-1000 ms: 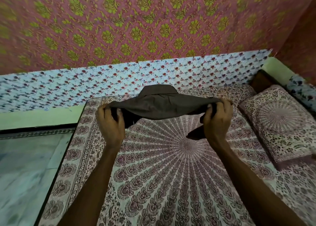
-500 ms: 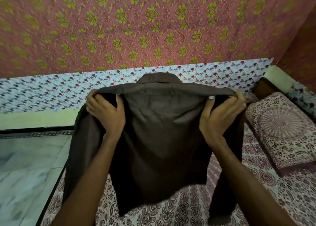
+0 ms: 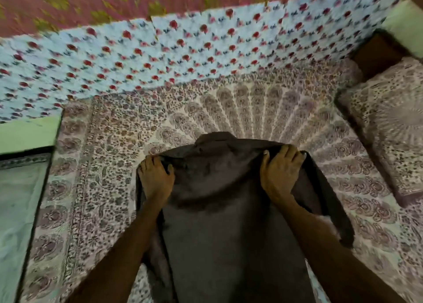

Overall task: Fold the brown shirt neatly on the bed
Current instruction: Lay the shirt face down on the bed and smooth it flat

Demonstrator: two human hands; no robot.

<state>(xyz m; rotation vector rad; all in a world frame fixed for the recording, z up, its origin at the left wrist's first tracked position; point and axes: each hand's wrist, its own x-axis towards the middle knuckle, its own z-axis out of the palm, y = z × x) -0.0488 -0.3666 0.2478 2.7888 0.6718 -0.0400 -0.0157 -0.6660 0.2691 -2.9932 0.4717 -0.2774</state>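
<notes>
The brown shirt (image 3: 224,211) is spread back-up over the patterned bed (image 3: 96,156), collar pointing away from me. My left hand (image 3: 155,179) grips its left shoulder, fingers curled into the cloth. At the right shoulder, my right hand (image 3: 280,172) holds the fabric the same way. A sleeve hangs down on each side, the right one trailing toward the lower right. The shirt's hem runs out of the frame at the bottom. The picture is blurred by motion.
A pillow (image 3: 393,128) in the same print lies at the right end of the bed. A floral blue wall panel (image 3: 160,55) runs behind the bed. The tiled floor (image 3: 16,211) is at the left, beyond the bed's dark edge.
The shirt, held up bunched a second ago, was shaken open and has come down onto the bed. Both hands moved down and toward me with its shoulders. The view tilted downward.
</notes>
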